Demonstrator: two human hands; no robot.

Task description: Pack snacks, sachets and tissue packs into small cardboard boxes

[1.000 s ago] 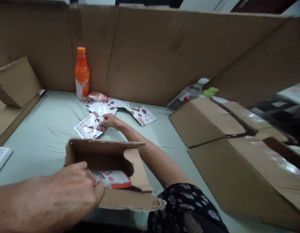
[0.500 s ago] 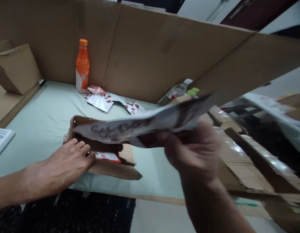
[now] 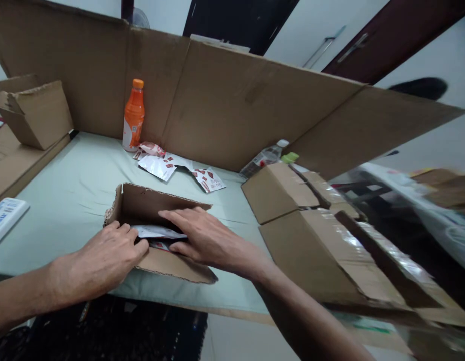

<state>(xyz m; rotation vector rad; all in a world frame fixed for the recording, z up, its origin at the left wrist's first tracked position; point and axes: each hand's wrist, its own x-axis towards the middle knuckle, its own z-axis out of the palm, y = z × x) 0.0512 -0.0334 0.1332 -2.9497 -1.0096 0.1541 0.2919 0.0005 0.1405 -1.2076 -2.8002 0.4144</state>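
A small open cardboard box [image 3: 163, 198] lies on the pale green cloth in front of me. My left hand [image 3: 110, 253] has its fingers curled over the near left edge of this box. Inside it is a silvery-white packet [image 3: 157, 231], and part of another printed packet [image 3: 160, 245] shows beneath. My right hand [image 3: 206, 238] reaches in from the right, with thumb and fingers around the right end of the silvery-white packet. Its fingertips are partly hidden inside the box.
An orange bottle [image 3: 134, 116] stands at the back beside several white-and-red packets [image 3: 157, 166]. Larger cardboard boxes [image 3: 307, 250] stand on the right, with a clear bottle [image 3: 268, 156] behind. A white device [image 3: 7, 218] lies at left. A tall cardboard wall [image 3: 236, 95] closes the back.
My right hand has brought the silvery-white packet down and left, from in the air into the small box. My left hand stays on the box edge. The view has shifted slightly.
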